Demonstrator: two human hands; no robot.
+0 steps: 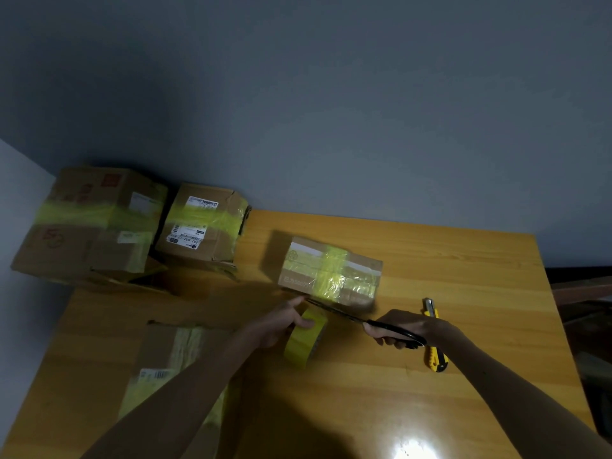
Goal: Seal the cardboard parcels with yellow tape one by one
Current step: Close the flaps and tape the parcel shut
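Head view showed my 2 forearms stretched forward over the counter point(463, 260). My left grip point(284, 323) curled round the yellow tape roll point(304, 339), held on edge. My right grip point(407, 327) clasped the black scissors point(344, 314), blades pointing left along the near edge of the taped parcel point(331, 271), just beyond both grips.

The single view came from a wide-angle camera worn on the person's head, facing forward and down across the bench point(463, 293). It sat close over the work. Both forearms came in from the bottom edge, and the left hand point(281, 323) and right hand point(404, 327) lay just below the centre of the frame. The view was tilted, so the bench's far edge slanted across the middle, and the grey wall point(331, 94) filled the upper half.
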